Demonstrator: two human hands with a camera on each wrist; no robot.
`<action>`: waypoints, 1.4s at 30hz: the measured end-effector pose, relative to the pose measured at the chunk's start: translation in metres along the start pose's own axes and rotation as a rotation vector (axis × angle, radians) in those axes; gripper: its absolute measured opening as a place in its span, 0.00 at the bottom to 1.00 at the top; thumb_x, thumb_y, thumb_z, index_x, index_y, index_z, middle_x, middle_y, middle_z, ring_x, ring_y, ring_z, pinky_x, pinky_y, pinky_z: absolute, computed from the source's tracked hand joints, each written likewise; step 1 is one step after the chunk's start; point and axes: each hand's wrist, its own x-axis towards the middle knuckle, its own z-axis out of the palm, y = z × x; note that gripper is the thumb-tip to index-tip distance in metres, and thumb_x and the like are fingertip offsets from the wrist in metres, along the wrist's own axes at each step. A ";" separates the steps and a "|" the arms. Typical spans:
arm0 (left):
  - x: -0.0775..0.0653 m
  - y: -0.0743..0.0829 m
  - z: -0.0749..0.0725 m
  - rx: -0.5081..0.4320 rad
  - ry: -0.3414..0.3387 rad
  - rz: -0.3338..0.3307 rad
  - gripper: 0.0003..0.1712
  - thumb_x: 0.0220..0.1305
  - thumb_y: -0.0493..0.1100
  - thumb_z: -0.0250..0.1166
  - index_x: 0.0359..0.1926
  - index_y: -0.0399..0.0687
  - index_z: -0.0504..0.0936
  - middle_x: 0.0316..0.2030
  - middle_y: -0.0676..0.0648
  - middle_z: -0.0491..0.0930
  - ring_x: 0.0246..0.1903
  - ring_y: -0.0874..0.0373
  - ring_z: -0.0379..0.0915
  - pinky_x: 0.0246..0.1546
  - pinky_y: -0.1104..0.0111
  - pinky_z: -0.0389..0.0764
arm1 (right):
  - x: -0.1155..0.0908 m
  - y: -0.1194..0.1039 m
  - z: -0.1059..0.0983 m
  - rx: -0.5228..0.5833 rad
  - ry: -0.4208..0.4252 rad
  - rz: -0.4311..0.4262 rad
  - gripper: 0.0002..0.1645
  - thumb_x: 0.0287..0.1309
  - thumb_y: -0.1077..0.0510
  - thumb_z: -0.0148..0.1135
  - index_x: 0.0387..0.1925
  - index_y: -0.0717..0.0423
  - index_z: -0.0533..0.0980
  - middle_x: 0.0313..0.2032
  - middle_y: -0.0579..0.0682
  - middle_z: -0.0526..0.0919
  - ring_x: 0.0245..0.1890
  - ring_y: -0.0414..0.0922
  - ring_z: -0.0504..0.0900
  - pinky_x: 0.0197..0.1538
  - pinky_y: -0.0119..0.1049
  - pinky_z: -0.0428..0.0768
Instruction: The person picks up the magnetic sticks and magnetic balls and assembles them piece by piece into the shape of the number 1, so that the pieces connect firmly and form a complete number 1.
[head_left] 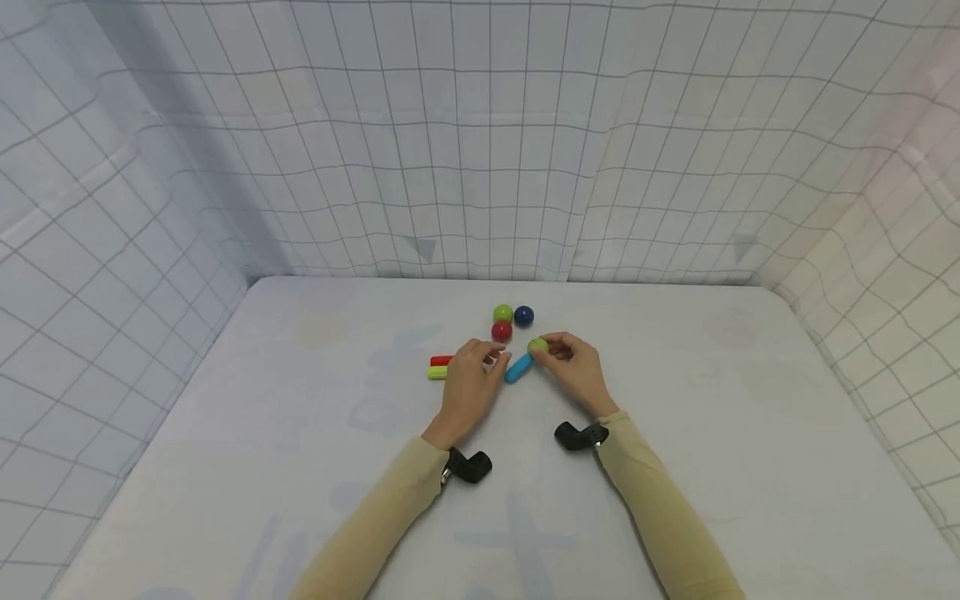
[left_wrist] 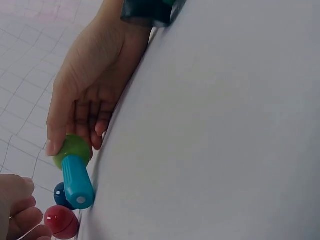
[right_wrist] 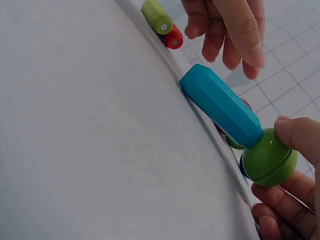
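Note:
My right hand (head_left: pixel 581 373) pinches a green ball (right_wrist: pixel 270 159) between thumb and fingers. One end of a ribbed blue rod (right_wrist: pixel 220 106) meets that ball, and the rod slants toward the left hand. Just left of the rod, my left hand (head_left: pixel 468 382) hovers with loosely bent fingers and holds nothing. A pale disc shows in the rod's near end in the left wrist view. Partly covered by the left hand are a red rod (head_left: pixel 440 361) and a yellow-green rod (head_left: pixel 437 372), lying side by side.
Beyond the hands sit a second green ball (head_left: pixel 503 313), a red ball (head_left: pixel 502 331) and a dark blue ball (head_left: pixel 524 316), grouped closely. The white table (head_left: pixel 712 400) reaches back to a white grid-patterned curtain (head_left: pixel 510 167), which also hangs at both sides.

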 end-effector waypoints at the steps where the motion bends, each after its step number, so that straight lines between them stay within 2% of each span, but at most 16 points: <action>1: 0.003 0.000 0.000 0.006 -0.007 -0.014 0.13 0.62 0.44 0.66 0.43 0.39 0.84 0.33 0.47 0.78 0.34 0.57 0.73 0.34 0.67 0.75 | 0.000 0.000 0.000 -0.004 -0.001 -0.001 0.18 0.54 0.54 0.70 0.42 0.61 0.80 0.34 0.50 0.82 0.34 0.44 0.78 0.40 0.32 0.75; 6: 0.017 -0.002 0.001 0.079 -0.052 -0.056 0.19 0.61 0.45 0.68 0.49 0.38 0.80 0.42 0.42 0.77 0.42 0.51 0.72 0.44 0.62 0.74 | 0.000 0.000 0.001 -0.014 -0.013 0.025 0.17 0.55 0.52 0.69 0.42 0.60 0.81 0.34 0.50 0.82 0.34 0.44 0.78 0.41 0.33 0.75; 10: 0.027 0.000 0.004 0.154 -0.085 -0.062 0.25 0.59 0.46 0.69 0.51 0.35 0.74 0.44 0.40 0.74 0.45 0.48 0.69 0.49 0.61 0.72 | -0.001 -0.001 0.002 -0.014 -0.017 0.047 0.19 0.55 0.50 0.69 0.43 0.59 0.81 0.34 0.49 0.82 0.34 0.44 0.78 0.40 0.34 0.75; 15: 0.036 0.001 0.009 0.223 -0.129 -0.104 0.29 0.58 0.48 0.70 0.51 0.35 0.69 0.43 0.40 0.70 0.43 0.49 0.67 0.45 0.63 0.75 | 0.000 0.000 0.004 -0.004 -0.020 0.049 0.18 0.54 0.51 0.69 0.42 0.59 0.81 0.33 0.50 0.82 0.34 0.44 0.78 0.40 0.35 0.75; 18: 0.039 -0.001 0.013 0.240 -0.128 -0.115 0.28 0.57 0.48 0.70 0.48 0.35 0.69 0.42 0.40 0.69 0.42 0.49 0.67 0.43 0.62 0.76 | 0.000 0.000 0.005 0.002 -0.018 0.046 0.17 0.54 0.52 0.70 0.42 0.59 0.81 0.33 0.50 0.82 0.33 0.44 0.78 0.40 0.34 0.75; 25: 0.045 -0.005 0.018 0.240 -0.109 -0.138 0.27 0.55 0.49 0.71 0.44 0.37 0.68 0.40 0.39 0.69 0.40 0.48 0.69 0.42 0.61 0.78 | -0.001 -0.001 0.004 -0.002 -0.026 0.042 0.18 0.54 0.51 0.69 0.42 0.59 0.81 0.33 0.49 0.82 0.33 0.44 0.78 0.40 0.34 0.75; 30: 0.047 -0.008 0.017 0.200 -0.110 -0.158 0.24 0.56 0.47 0.71 0.42 0.38 0.69 0.39 0.39 0.70 0.40 0.48 0.70 0.43 0.61 0.76 | -0.001 -0.001 0.004 -0.001 -0.031 0.040 0.18 0.54 0.51 0.69 0.42 0.58 0.81 0.33 0.49 0.82 0.33 0.44 0.78 0.40 0.35 0.75; 36: 0.045 -0.007 0.011 0.136 -0.117 -0.192 0.22 0.57 0.45 0.70 0.43 0.37 0.71 0.40 0.39 0.73 0.41 0.48 0.72 0.45 0.60 0.75 | 0.001 0.000 0.001 -0.012 -0.034 0.023 0.18 0.55 0.51 0.69 0.42 0.58 0.81 0.33 0.48 0.82 0.34 0.43 0.78 0.40 0.35 0.75; 42: 0.042 -0.003 0.007 0.148 -0.127 -0.182 0.21 0.58 0.43 0.70 0.47 0.35 0.75 0.41 0.38 0.76 0.42 0.47 0.73 0.46 0.60 0.75 | 0.001 0.000 -0.002 -0.013 -0.039 0.023 0.18 0.55 0.51 0.68 0.43 0.58 0.81 0.34 0.48 0.82 0.34 0.43 0.77 0.41 0.35 0.75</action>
